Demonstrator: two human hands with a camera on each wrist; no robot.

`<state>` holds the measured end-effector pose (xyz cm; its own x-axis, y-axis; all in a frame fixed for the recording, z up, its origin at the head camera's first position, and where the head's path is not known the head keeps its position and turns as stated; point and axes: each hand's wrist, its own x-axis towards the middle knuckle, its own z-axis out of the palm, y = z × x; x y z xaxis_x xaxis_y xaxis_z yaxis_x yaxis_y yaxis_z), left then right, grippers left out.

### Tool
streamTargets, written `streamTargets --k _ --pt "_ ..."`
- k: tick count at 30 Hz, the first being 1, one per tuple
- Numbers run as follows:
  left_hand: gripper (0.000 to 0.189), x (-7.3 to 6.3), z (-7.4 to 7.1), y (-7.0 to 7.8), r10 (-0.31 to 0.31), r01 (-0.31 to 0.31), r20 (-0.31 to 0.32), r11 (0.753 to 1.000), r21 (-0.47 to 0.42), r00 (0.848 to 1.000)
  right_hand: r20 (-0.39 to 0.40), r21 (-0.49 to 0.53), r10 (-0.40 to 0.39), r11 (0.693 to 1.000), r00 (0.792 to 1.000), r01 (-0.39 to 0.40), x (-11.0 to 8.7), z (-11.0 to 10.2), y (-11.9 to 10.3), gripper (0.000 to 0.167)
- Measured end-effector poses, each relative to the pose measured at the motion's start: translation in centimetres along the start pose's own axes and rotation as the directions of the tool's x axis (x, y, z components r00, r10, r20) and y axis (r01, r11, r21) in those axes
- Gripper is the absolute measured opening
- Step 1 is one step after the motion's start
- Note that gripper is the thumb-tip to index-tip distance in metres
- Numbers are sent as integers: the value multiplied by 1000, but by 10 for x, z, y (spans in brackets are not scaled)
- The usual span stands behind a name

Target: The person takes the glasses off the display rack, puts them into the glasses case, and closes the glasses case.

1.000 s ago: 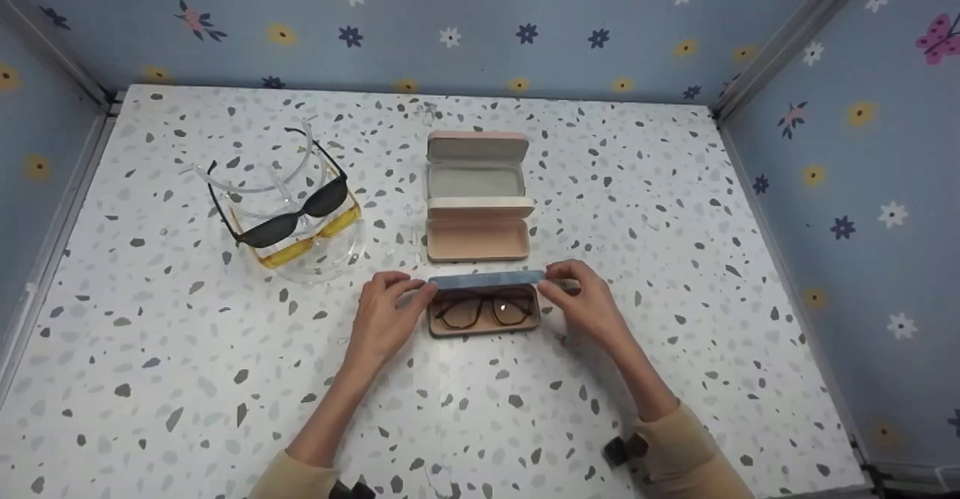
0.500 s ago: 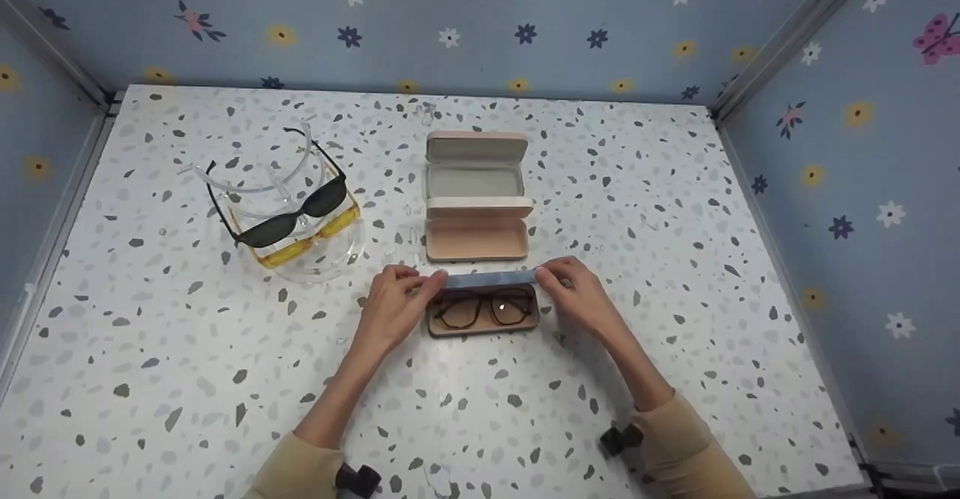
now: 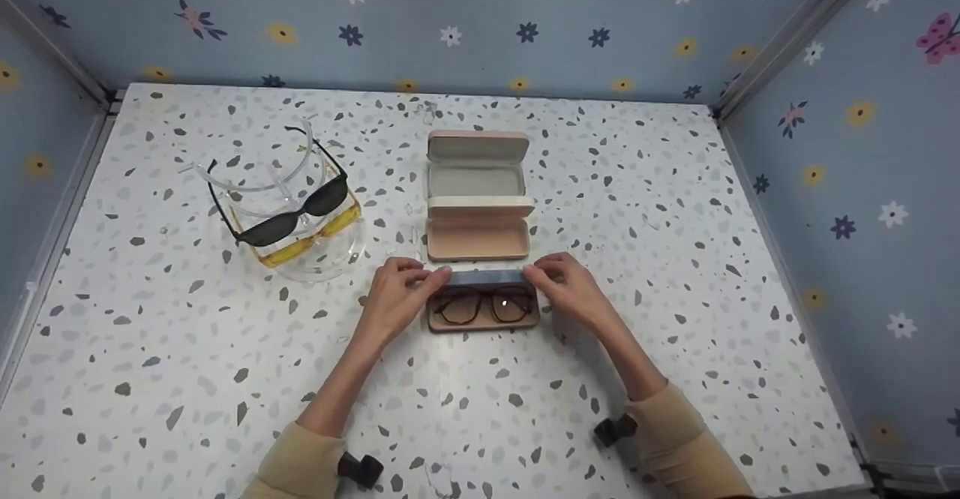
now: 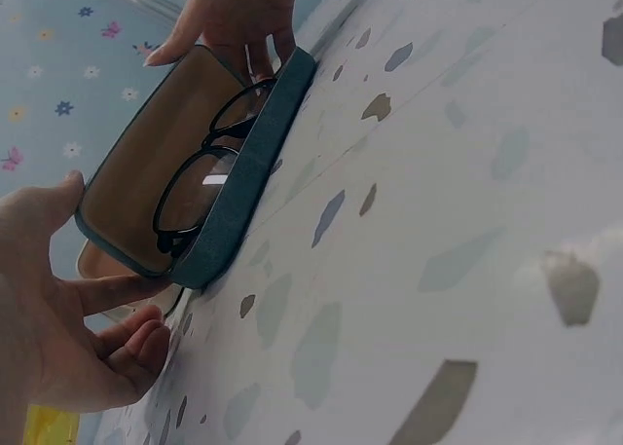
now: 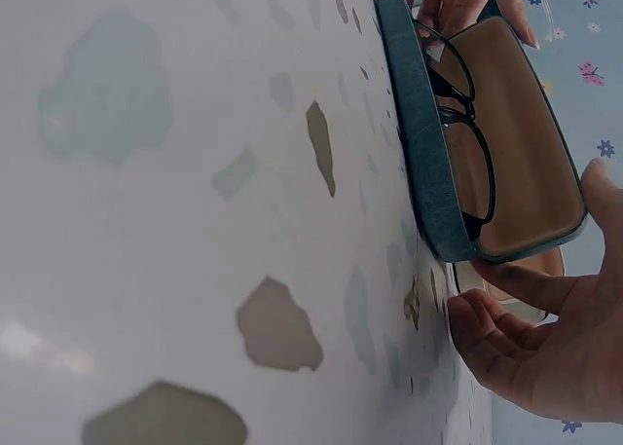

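A blue-green glasses case stands open on the table with its lid raised. Dark-framed eyeglasses lie in its tan-lined base. My left hand pinches the lid's left end, thumb on the upper edge and index finger low by the hinge. At the other end my right hand grips the lid the same way, as the right wrist view shows with the thumb at the lid's corner. The remaining fingers of both hands curl loosely behind the case.
Right behind stands an open case with peach lining, then a grey-lined open case. To the left, black sunglasses, yellow-framed glasses and clear eyewear lie heaped together. A flowered wall closes off the back.
Both hands have slid inward along the lid, the left toward the right and the right toward the left. The case has shifted slightly backward; its lid is still raised.
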<state>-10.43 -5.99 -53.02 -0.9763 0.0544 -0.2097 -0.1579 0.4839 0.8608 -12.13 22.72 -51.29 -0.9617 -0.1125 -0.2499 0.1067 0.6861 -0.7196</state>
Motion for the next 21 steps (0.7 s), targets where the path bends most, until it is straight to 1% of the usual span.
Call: streamTargets --k 3,8,11,17,21 --pt "56 3 0 0 -2 3 12 1000 -25 1000 6 26 16 1000 1000 -16 2 0 0 51" --pt "60 5 -1 -3 -15 19 37 996 -85 999 34 70 20 997 999 -22 4 -2 0 50" --pt "62 6 -2 -5 -18 23 49 994 -103 999 50 77 13 997 999 -17 6 -3 2 50" --pt "61 6 -2 -8 19 -15 48 995 -96 999 70 85 -20 996 997 14 8 -3 6 47" --pt "63 3 -3 -10 44 -40 51 996 -79 998 77 93 -51 995 996 44 7 -3 8 47"
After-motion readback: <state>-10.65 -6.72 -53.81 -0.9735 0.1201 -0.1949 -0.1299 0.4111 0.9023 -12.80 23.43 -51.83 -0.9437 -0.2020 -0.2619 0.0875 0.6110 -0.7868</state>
